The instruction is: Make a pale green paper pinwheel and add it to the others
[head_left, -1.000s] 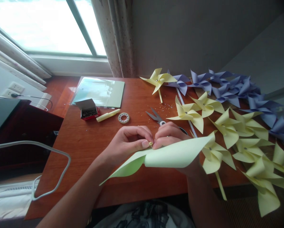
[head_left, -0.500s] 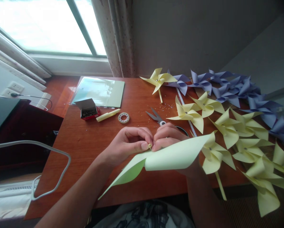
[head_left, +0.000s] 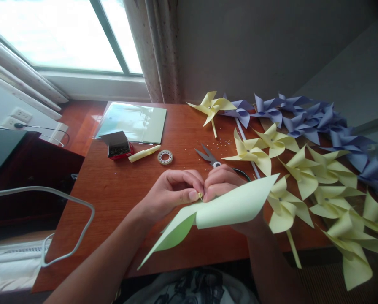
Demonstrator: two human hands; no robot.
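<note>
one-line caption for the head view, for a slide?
Both hands, left hand and right hand, pinch a pale green paper pinwheel over a wooden desk.

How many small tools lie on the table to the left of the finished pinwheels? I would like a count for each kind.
Scissors: 1
Tape roll: 1
Small open box: 1
Pale yellow stick: 1
Total: 4

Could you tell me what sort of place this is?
Probably a home or hotel room: a reddish wooden desk stands under a curtained window, with white wall sockets beside it and folded paper pinwheels.
</note>
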